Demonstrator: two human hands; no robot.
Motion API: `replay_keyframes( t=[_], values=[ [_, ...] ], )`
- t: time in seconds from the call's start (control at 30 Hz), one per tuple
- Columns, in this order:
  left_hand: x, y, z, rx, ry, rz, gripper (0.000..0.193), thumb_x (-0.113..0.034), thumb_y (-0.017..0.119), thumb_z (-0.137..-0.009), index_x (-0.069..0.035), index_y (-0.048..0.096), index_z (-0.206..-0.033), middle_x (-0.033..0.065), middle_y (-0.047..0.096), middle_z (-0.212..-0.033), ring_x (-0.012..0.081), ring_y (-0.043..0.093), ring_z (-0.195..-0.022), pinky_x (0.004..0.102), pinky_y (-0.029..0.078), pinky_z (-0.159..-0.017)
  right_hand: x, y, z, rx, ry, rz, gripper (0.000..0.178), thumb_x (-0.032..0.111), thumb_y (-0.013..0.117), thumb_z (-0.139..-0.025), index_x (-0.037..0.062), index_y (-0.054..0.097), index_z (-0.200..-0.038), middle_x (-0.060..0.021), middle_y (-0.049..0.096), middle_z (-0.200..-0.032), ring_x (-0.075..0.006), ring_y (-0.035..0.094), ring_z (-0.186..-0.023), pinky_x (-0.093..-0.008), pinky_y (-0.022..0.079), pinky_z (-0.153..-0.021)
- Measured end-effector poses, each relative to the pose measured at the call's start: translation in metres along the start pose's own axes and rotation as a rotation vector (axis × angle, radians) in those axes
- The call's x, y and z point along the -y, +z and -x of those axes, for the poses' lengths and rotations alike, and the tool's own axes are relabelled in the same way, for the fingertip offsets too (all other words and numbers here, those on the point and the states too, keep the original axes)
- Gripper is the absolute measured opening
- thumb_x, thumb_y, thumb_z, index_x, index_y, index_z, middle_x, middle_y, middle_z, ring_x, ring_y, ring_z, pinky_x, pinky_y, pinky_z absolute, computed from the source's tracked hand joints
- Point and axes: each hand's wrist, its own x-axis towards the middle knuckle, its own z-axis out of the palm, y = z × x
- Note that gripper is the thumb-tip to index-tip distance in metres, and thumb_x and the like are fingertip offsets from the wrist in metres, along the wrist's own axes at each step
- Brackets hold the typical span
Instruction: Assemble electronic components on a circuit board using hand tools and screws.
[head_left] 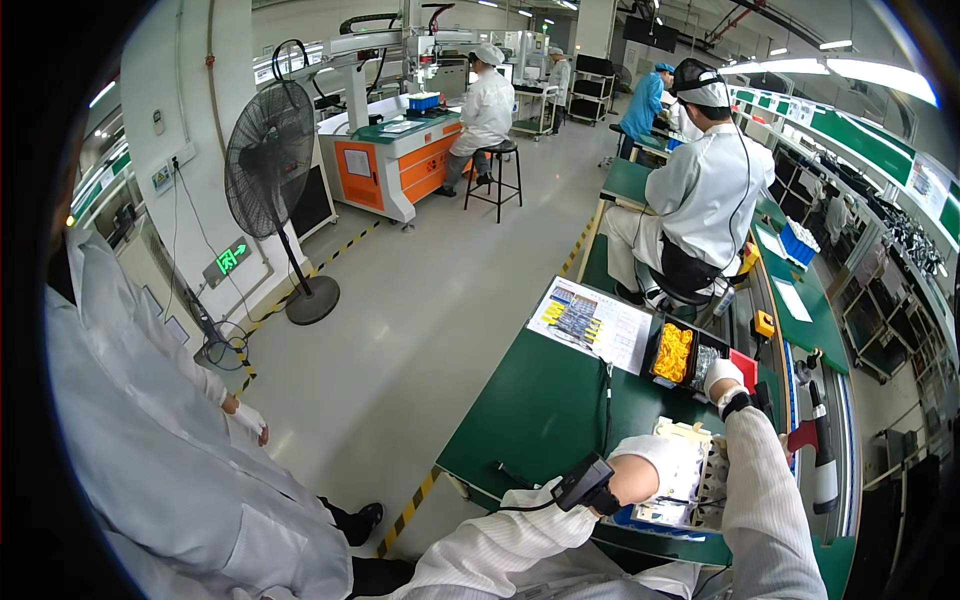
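My left hand (650, 460), in a white glove with a small black device strapped to the wrist, lies over the left side of a white panel with pale and dark parts (682, 488) on the green bench. Its fingers blend into the pale panel, and I cannot make out whether they grip anything. My right hand (722, 378), also gloved, reaches to the bin of small silvery-grey parts (706, 366); its fingertips are hidden. Beside that bin stands a black bin of yellow ring-like parts (672, 352). A red piece (743, 370) lies just beyond my right hand.
A printed sheet (590, 325) lies on the green bench (520, 410). A dark-handled tool (823, 450) is at the right edge. Ahead, a person in white (705, 190) sits at the same line. Another stands at my left (190, 420), near a floor fan (270, 160).
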Motion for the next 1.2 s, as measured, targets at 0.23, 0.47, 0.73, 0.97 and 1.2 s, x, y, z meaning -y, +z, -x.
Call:
replay_keyframes(
  t=[0.23, 0.47, 0.73, 0.97, 1.2],
  values=[
    [0.002, 0.011, -0.007, -0.119, 0.068, -0.014, 0.036, -0.03, 0.06, -0.095, -0.005, 0.075, -0.117, 0.0221, 0.075, -0.111, 0.0401, 0.073, -0.098, 0.0462, 0.059, -0.086, -0.01, 0.011, -0.004, -0.018, 0.001, 0.03, 0.023, 0.018, 0.068, -0.093, 0.009, 0.081, -0.109, -0.0184, 0.077, -0.113, -0.0323, 0.075, -0.108, -0.0384, 0.061, -0.088],
    [-0.001, 0.003, 0.002, -0.08, 0.078, -0.028, 0.039, -0.033, 0.06, -0.095, -0.007, 0.073, -0.121, 0.0208, 0.074, -0.116, 0.0403, 0.072, -0.1, 0.0453, 0.057, -0.088, -0.01, 0.01, -0.01, -0.093, 0.109, -0.153, 0.021, 0.015, 0.07, -0.093, 0.0094, 0.081, -0.11, -0.0187, 0.077, -0.114, -0.0333, 0.075, -0.108, -0.0407, 0.061, -0.088],
    [-0.011, -0.009, 0.014, -0.085, 0.096, -0.029, 0.034, -0.027, 0.059, -0.096, -0.007, 0.076, -0.117, 0.0223, 0.074, -0.114, 0.0415, 0.072, -0.099, 0.0455, 0.058, -0.088, -0.046, -0.009, 0.0, -0.206, 0.024, -0.201, 0.019, 0.02, 0.069, -0.087, 0.0078, 0.081, -0.095, -0.0229, 0.076, -0.1, -0.0401, 0.074, -0.1, -0.0435, 0.06, -0.085],
    [0.005, 0.008, 0.001, -0.136, 0.113, 0.004, 0.033, -0.026, 0.061, -0.094, -0.003, 0.076, -0.111, 0.0227, 0.075, -0.109, 0.0412, 0.073, -0.096, 0.0453, 0.058, -0.086, -0.055, -0.042, 0.061, -0.357, 0.059, -0.782, 0.028, -0.005, 0.058, -0.088, 0.0034, 0.077, -0.107, -0.0192, 0.075, -0.092, -0.0284, 0.071, -0.086, -0.035, 0.054, -0.078],
    [0.014, 0.008, 0.005, -0.191, 0.2, 0.032, 0.032, -0.027, 0.063, -0.093, -0.002, 0.077, -0.108, 0.0234, 0.075, -0.104, 0.0419, 0.073, -0.092, 0.0463, 0.059, -0.082, -0.069, -0.029, 0.12, -0.437, -0.023, -0.986, 0.025, -0.01, 0.05, -0.094, -0.0009, 0.071, -0.103, -0.0055, 0.067, -0.082, -0.0137, 0.058, -0.066, -0.0273, 0.047, -0.062]
  ],
)
